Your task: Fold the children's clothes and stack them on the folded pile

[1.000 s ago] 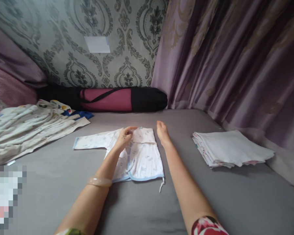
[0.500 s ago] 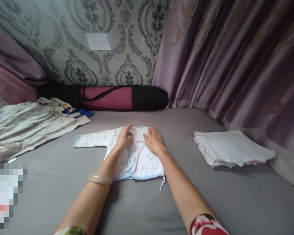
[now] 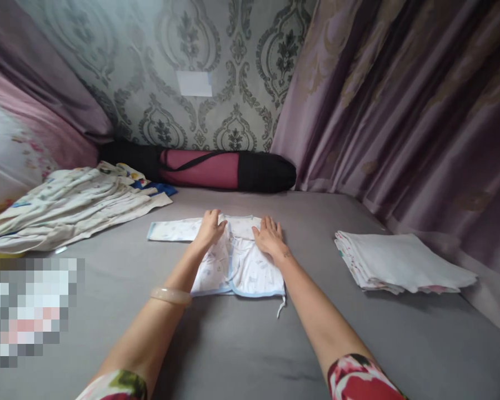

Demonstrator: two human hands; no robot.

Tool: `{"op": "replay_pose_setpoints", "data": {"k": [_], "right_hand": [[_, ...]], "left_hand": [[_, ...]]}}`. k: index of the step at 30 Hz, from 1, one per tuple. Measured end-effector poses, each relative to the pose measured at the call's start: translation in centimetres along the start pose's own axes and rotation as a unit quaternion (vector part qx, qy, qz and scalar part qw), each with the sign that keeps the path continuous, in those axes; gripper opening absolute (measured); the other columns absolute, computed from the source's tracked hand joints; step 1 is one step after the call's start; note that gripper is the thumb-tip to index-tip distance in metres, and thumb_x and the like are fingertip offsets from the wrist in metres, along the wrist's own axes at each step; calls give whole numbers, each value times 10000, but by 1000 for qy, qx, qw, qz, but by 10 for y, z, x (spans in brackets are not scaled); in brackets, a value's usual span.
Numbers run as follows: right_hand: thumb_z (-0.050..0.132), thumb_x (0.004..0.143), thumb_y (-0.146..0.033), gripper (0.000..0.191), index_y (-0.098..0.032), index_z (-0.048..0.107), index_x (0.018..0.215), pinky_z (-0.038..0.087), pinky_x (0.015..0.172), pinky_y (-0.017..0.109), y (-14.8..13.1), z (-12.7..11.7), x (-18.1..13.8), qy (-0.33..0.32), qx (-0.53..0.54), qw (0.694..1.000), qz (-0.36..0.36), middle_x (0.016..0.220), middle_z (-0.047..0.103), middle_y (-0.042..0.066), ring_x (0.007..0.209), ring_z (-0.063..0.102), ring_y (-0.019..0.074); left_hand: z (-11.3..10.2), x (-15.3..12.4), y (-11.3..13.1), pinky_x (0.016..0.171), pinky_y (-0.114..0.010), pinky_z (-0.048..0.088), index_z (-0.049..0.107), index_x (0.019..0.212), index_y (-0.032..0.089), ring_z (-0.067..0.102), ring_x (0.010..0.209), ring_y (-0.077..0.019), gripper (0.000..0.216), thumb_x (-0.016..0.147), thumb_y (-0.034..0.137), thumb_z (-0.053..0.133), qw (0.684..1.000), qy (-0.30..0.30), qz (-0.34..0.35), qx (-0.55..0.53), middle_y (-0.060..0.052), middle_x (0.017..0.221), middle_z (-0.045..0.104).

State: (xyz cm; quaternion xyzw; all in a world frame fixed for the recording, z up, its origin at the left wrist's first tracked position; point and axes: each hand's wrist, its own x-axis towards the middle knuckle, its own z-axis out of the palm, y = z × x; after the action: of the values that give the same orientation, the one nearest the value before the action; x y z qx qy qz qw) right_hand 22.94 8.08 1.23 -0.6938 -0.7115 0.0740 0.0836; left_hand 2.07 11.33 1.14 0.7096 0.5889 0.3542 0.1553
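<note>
A white baby shirt point(image 3: 256, 269) with a faint print and light blue trim lies front up on the grey sheet. Its left-side sleeve point(image 3: 170, 230) stretches out flat, while the other sleeve appears folded across the chest. My left hand point(image 3: 210, 229) rests on the shoulder at the left, thumb apart from the fingers. Over the opposite shoulder edge lies my right hand point(image 3: 270, 236), flat with fingers extended. A white tie string point(image 3: 281, 306) hangs off the lower right corner.
A stack of folded white cloths point(image 3: 404, 261) lies to the right. Rumpled printed clothes point(image 3: 83, 203) are heaped at the left. A black and maroon roll bag point(image 3: 204, 168) lies along the wall, beside purple curtains point(image 3: 358, 100). A pixelated patch covers something at lower left.
The view has swung left, so everything sits farther right in the picture. My left hand has slid a little left across the shirt toward the outstretched sleeve. My right hand stays near its shoulder.
</note>
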Motion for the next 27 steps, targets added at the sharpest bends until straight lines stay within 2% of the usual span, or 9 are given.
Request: {"op": "replay_pose_setpoints", "data": {"k": [3, 6, 11, 17, 21, 23, 27], "right_hand": [[234, 990, -425, 641, -26, 242, 1490, 40, 1157, 399, -9, 1, 0, 10, 3, 999, -50, 1567, 187, 164, 1452, 115, 256], [214, 989, -453, 642, -60, 253, 1495, 53, 1156, 397, -16, 10, -1, -2, 9, 999, -54, 1567, 206, 143, 1450, 122, 256], [182, 987, -470, 649, -81, 237, 1504, 33, 1156, 421, -16, 17, -1, -16, -1, 999, -45, 1576, 182, 130, 1454, 93, 260], [161, 981, -489, 662, -102, 195, 1517, 32, 1155, 445, -23, -2, 3, -89, 16, 996, -20, 1590, 115, 127, 1460, 44, 266], [139, 989, -471, 602, -198, 211, 1520, -7, 1149, 461, -42, -8, -1, -73, 30, 995, -62, 1595, 114, 101, 1464, 17, 235], [146, 993, -458, 571, -242, 226, 1515, -13, 1150, 451, -51, -2, -5, -75, 30, 993, -88, 1597, 126, 73, 1464, 21, 217], [170, 997, -434, 540, -266, 271, 1501, -3, 1147, 466, -55, 11, -7, -65, 15, 994, -92, 1591, 164, 60, 1462, 52, 229]], "left_hand": [[-29, -3, -6, 910, -376, 453, 586, 1155, 107, 594, 982, -258, 387, 819, 297, 558, 998, 19, -41, 36, -151, 1083, 596], [-45, -11, -18, 906, -365, 454, 594, 1162, 83, 602, 995, -268, 407, 833, 312, 524, 992, 28, -108, 52, -160, 1065, 631], [-53, -21, -36, 896, -357, 463, 616, 1143, 110, 619, 1015, -270, 394, 828, 324, 512, 982, 32, -180, 49, -150, 1084, 664], [-67, -23, -47, 912, -365, 459, 608, 1176, 98, 617, 1045, -279, 419, 848, 327, 482, 974, 57, -217, 37, -166, 1132, 659], [-74, -22, -58, 917, -360, 455, 598, 1197, 78, 612, 1054, -281, 430, 856, 306, 472, 965, 66, -250, 51, -183, 1157, 645], [-77, -22, -64, 926, -361, 449, 589, 1212, 78, 606, 1059, -279, 435, 862, 302, 461, 962, 72, -255, 65, -182, 1156, 641], [-81, -28, -71, 980, -409, 406, 602, 1193, 103, 554, 1117, -306, 413, 870, 311, 448, 953, 103, -263, 112, -182, 1127, 632]]}}
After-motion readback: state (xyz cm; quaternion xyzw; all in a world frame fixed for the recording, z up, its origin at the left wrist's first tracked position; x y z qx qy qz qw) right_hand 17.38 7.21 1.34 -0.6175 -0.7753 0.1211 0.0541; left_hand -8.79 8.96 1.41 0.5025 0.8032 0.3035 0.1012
